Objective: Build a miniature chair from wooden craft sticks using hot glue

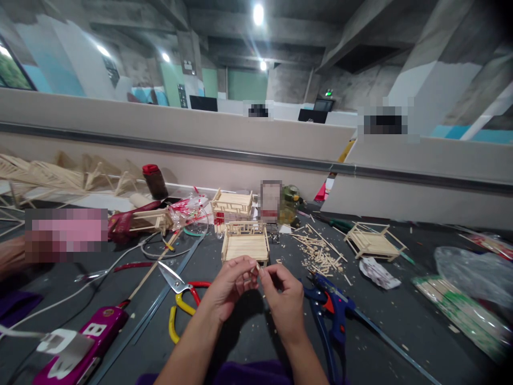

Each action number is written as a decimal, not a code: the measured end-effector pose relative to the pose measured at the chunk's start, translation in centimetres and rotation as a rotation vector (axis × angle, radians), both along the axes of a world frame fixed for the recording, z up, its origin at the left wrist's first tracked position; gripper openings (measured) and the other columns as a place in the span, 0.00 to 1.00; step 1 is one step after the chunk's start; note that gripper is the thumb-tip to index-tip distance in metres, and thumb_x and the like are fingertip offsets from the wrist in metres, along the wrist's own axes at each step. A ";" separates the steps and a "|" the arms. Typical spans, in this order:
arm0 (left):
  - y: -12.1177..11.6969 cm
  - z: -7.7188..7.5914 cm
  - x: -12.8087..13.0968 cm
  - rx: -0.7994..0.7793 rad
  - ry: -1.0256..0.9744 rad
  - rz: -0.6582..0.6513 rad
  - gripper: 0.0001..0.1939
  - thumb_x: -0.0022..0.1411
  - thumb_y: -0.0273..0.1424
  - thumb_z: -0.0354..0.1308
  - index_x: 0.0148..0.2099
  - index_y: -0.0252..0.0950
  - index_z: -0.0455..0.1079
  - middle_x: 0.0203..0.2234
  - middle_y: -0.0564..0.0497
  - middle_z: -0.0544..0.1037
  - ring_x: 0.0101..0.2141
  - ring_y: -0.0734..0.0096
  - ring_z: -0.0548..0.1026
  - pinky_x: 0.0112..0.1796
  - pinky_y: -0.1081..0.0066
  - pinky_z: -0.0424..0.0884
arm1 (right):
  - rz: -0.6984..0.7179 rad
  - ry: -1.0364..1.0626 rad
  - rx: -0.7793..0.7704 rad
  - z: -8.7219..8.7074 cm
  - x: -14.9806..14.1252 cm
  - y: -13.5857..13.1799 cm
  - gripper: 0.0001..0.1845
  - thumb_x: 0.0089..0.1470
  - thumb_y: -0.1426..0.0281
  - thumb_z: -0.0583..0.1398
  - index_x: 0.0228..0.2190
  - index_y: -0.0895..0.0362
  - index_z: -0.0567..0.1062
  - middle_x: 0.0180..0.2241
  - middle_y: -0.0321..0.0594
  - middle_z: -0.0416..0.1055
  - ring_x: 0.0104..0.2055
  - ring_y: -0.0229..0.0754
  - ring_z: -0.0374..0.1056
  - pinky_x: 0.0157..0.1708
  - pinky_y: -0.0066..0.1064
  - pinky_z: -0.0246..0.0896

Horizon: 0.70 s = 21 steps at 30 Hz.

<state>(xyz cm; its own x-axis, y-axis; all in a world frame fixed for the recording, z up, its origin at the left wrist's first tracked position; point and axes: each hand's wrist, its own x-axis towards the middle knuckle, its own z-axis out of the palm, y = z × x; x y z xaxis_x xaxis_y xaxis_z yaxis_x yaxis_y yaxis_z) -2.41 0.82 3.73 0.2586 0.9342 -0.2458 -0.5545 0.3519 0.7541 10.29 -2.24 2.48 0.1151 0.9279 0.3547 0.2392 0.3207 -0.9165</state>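
My left hand [234, 283] and my right hand [284, 294] meet fingertip to fingertip over the table. Both are closed in a pinch, and what sits between the fingertips is too small to make out. Right behind them stands a little bench-like frame of pale wooden sticks [245, 247], its lower front edge partly hidden by my fingers. Scissors [183, 294] with red and yellow handles lie open left of my left hand. A blue glue gun [335, 307] rests right of my right hand, beside dark blue-handled pliers [318, 310].
Another stick model [232, 200] stands farther back, a third [374, 240] at right. Cut stick bits [320, 254] are scattered between. A purple power strip [90, 342] with white cables lies front left; a plastic packet [460, 310] is at right. Another person's hand [16, 251] shows at left.
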 end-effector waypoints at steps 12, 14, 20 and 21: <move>-0.1 0.3 -0.2 0.019 -0.004 -0.004 0.13 0.48 0.34 0.71 0.29 0.31 0.73 0.21 0.54 0.73 0.22 0.78 0.70 0.30 0.72 0.72 | 0.000 0.074 -0.001 0.4 0.4 -0.1 0.16 0.61 0.61 0.56 0.30 0.57 0.78 0.28 0.38 0.75 0.31 0.39 0.70 0.31 0.26 0.63; 0.0 0.3 -0.4 0.024 0.011 0.000 0.13 0.48 0.34 0.70 0.29 0.31 0.73 0.21 0.54 0.73 0.22 0.77 0.70 0.30 0.71 0.72 | -0.061 0.062 -0.012 0.7 1.0 0.0 0.18 0.61 0.59 0.54 0.30 0.56 0.78 0.28 0.38 0.75 0.31 0.40 0.70 0.31 0.27 0.63; 0.1 0.3 -0.8 0.046 0.001 -0.049 0.12 0.50 0.34 0.68 0.27 0.31 0.71 0.22 0.53 0.71 0.23 0.78 0.69 0.29 0.72 0.71 | -0.293 -0.161 -0.107 1.9 3.9 -1.4 0.17 0.56 0.55 0.57 0.34 0.55 0.76 0.27 0.38 0.75 0.26 0.41 0.69 0.26 0.28 0.62; 0.0 0.4 -0.8 0.047 0.005 -0.056 0.12 0.49 0.34 0.68 0.27 0.31 0.71 0.22 0.53 0.71 0.23 0.77 0.69 0.29 0.72 0.71 | -0.331 -0.245 -0.130 1.8 4.8 -2.1 0.16 0.55 0.55 0.57 0.36 0.54 0.75 0.27 0.38 0.75 0.26 0.41 0.70 0.26 0.28 0.63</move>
